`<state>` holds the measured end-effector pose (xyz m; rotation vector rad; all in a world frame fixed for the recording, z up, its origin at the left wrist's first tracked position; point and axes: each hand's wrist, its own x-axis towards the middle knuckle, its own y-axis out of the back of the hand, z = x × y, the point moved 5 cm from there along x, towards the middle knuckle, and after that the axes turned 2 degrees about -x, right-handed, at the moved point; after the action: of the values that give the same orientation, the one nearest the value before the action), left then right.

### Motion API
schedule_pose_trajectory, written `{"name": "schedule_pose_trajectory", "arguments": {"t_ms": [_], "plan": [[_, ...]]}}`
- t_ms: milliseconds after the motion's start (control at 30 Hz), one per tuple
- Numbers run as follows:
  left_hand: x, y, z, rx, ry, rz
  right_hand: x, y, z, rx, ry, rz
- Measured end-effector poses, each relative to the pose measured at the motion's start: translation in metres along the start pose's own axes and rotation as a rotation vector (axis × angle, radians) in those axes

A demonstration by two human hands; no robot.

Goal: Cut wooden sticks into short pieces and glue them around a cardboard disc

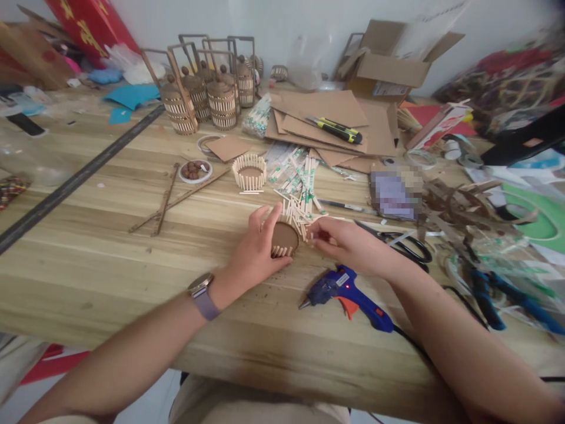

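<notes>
1. The left hand (256, 250) cups a brown cardboard disc (285, 237) near the middle of the desk (110, 259), its grip clenched around the rim, where a few short wooden sticks (281, 252) already stand.
2. The right hand (348, 244) pinches one stick between thumb and fingertips, just beside the disc's right edge.
3. A loose pile of cut sticks (300, 209) lies just behind the disc; a finished ring of sticks (249, 172) stands further back.
4. The blue glue gun (348, 294) lies near the front edge, nozzle pointing left.
5. To do this well, I'd say keep the disc steady and flat, set each stick upright, tight against its neighbour, and hold until the glue grips.
</notes>
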<state>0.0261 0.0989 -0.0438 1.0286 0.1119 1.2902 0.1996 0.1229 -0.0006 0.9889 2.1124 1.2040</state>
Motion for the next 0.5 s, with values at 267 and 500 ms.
{"name": "schedule_pose_trajectory", "arguments": {"t_ms": [267, 500], "plan": [[0.000, -0.002, -0.004, -0.018, 0.005, -0.004, 0.006, -0.018, -0.009, 0.184, -0.013, -0.017], [0.000, -0.001, -0.004, -0.028, -0.002, 0.005, 0.006, -0.027, -0.011, 0.196, -0.004, -0.017]]}}
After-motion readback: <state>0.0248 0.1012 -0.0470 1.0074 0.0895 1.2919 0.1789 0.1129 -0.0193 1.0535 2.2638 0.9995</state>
